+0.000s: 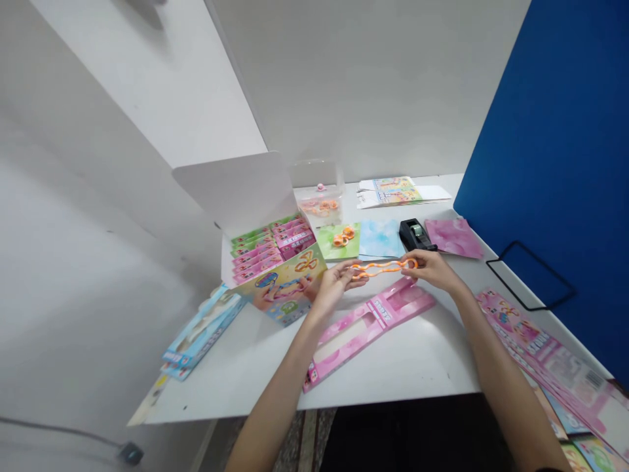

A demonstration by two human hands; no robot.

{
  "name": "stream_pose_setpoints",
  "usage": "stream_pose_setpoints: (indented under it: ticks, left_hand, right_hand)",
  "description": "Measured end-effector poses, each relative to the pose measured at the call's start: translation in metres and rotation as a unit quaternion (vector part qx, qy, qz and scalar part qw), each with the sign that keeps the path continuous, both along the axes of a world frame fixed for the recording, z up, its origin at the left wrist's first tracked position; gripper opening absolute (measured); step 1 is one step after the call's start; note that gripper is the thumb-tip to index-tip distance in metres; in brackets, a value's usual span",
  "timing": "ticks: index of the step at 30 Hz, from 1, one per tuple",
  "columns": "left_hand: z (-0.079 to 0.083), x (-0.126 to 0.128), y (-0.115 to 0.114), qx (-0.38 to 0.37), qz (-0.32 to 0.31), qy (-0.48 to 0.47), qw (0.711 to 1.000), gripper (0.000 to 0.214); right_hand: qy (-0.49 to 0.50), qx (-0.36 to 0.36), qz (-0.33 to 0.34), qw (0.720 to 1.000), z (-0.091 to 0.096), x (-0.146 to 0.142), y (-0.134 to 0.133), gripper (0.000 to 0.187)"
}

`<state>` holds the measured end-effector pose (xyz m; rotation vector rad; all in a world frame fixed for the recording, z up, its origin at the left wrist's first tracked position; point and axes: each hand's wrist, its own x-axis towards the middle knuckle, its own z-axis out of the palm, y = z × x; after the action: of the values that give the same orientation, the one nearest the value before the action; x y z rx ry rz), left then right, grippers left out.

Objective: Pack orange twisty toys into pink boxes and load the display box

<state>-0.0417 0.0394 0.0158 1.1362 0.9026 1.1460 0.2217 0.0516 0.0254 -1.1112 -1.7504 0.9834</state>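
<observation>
Mid-frame, our left hand (339, 277) and right hand (425, 265) pinch opposite ends of an orange wavy loop (384, 265), stretched crosswise just up-frame of the slanting pink window box (382, 313).

Both the left hand (339, 276) and the right hand (422, 265) are left bare, as are the slim left forearm (289, 360) and the slim right forearm (486, 354), by which a smooth, tapering outline is shown, narrowed toward the wrists. Below the body's middle, a plain black cloth garment (383, 436) is worn; its folds are mostly lost in shadow, and its cut cannot be told. By the right arm, a thin dark edge (548, 469) is glimpsed at the bottom border, too little being shown to be identified.
</observation>
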Motion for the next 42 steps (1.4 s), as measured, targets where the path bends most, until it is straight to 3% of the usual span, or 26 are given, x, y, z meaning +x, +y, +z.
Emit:
stream_pose_setpoints:
  ticks: [8, 17, 26, 34, 38, 40, 42]
  left_hand:
    - [-0.002, 0.000, 0.002, 0.023, 0.009, 0.004, 1.000, 0.047]
    - [-0.005, 0.004, 0.002, 0.028, -0.002, 0.009, 1.000, 0.053]
    - [0.000, 0.008, -0.001, 0.019, -0.008, 0.014, 1.000, 0.055]
    - [0.002, 0.010, -0.006, 0.025, -0.014, 0.087, 0.996, 0.053]
    - [0.005, 0.019, -0.027, 0.114, -0.008, 0.242, 0.964, 0.055]
    - [0.004, 0.022, -0.039, 0.160, -0.037, 0.322, 0.932, 0.077]
    - [0.003, 0.024, -0.049, 0.192, -0.109, 0.404, 0.888, 0.101]
  right_hand:
    - [0.121, -0.109, -0.002, 0.987, -0.003, 0.005, 0.003, 0.051]
    - [0.204, -0.198, -0.071, 0.956, -0.013, 0.003, 0.012, 0.035]
    - [0.218, -0.204, -0.116, 0.947, -0.013, 0.003, 0.014, 0.022]
    - [0.179, -0.148, -0.155, 0.960, -0.004, 0.001, 0.008, 0.028]
    - [0.129, -0.085, -0.194, 0.969, -0.001, 0.015, 0.007, 0.024]
    - [0.100, -0.062, -0.220, 0.968, 0.001, 0.027, 0.008, 0.022]
    - [0.071, -0.072, -0.237, 0.966, 0.002, 0.039, 0.008, 0.021]
